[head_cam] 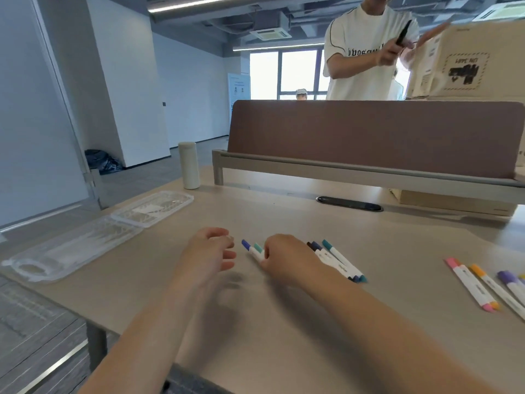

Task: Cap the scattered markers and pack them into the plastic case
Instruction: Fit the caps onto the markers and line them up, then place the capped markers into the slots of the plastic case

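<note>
R hand (287,258) curled round two markers (252,249), blue & teal caps poking out. L hand (211,250) just beside, fingers loosely bent, holding nothing. Plastic case (93,240) lay open at left of table (397,251); other markers (338,261) lay by R wrist.

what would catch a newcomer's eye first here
Mid-desk, the right hand grips two markers with blue and teal caps, the left hand hovering beside it. The open clear plastic case lies at the left, and pink, orange and purple markers lie at the far right.
</note>
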{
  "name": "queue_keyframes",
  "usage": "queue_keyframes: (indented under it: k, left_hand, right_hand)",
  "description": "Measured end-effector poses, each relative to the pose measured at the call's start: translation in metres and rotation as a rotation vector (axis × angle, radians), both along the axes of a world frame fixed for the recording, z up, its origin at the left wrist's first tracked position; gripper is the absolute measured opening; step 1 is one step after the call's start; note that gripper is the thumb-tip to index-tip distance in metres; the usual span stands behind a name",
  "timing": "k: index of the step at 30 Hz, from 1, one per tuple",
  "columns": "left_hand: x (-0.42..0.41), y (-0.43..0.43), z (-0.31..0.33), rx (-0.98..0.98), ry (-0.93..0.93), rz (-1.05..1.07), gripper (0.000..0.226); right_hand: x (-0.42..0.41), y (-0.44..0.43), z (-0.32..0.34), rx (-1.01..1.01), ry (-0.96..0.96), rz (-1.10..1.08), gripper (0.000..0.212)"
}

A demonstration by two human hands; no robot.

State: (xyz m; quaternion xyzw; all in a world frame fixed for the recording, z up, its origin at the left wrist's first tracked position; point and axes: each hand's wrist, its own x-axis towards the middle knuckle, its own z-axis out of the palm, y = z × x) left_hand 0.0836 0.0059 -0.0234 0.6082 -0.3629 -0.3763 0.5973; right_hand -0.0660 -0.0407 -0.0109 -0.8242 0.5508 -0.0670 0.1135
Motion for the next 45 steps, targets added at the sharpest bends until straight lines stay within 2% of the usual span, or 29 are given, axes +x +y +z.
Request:
queue_keyframes:
  k: [3, 6, 9, 13, 15, 22, 26, 31, 35, 39, 42, 45]
  left_hand:
    - [0.0, 0.004, 0.004, 0.018, 0.035, -0.039, 0.013]
    - [0.009, 0.009, 0.003, 0.01, 0.05, -0.04, 0.01]
    - [0.023, 0.016, 0.002, -0.006, 0.082, -0.048, 0.007]
    - [0.053, 0.029, 0.003, -0.025, 0.05, -0.025, 0.007]
    - [0.075, 0.036, 0.004, -0.026, 0.017, 0.01, 0.008]
    - [0.157, 0.051, 0.011, -0.001, -0.139, 0.166, 0.011]
    - [0.195, 0.041, 0.015, 0.067, -0.304, 0.234, 0.012]
    - [0.229, 0.014, 0.014, 0.15, -0.534, 0.24, 0.009]
    - [0.24, -0.008, 0.007, 0.23, -0.714, 0.204, 0.004]
    - [0.245, -0.021, 0.0, 0.339, -0.813, 0.141, 0.011]
    - [0.246, -0.025, -0.004, 0.405, -0.865, 0.096, 0.015]
    - [0.248, -0.025, -0.011, 0.454, -0.915, 0.108, 0.008]
  right_hand:
    - [0.008, -0.011, -0.007, 0.064, 0.056, -0.099, 0.04]
    - [0.012, -0.02, -0.006, 0.119, 0.171, -0.112, 0.022]
    - [0.017, -0.023, -0.004, 0.085, 0.267, -0.083, 0.016]
    - [0.044, -0.014, 0.001, -0.06, 0.181, -0.017, 0.007]
    - [0.07, -0.009, 0.001, -0.143, 0.09, 0.05, 0.011]
    - [0.176, -0.015, -0.007, -0.118, -0.06, 0.164, 0.017]
    - [0.218, -0.037, -0.014, -0.085, -0.129, 0.207, 0.015]
    - [0.256, -0.082, -0.022, -0.064, -0.175, 0.229, 0.043]
    - [0.275, -0.114, -0.025, -0.161, -0.12, 0.268, 0.052]
    - [0.284, -0.131, -0.022, -0.189, 0.055, 0.29, 0.04]
    - [0.286, -0.137, -0.026, -0.205, 0.011, 0.294, 0.032]
    - [0.282, -0.134, -0.031, -0.262, -0.023, 0.316, 0.023]
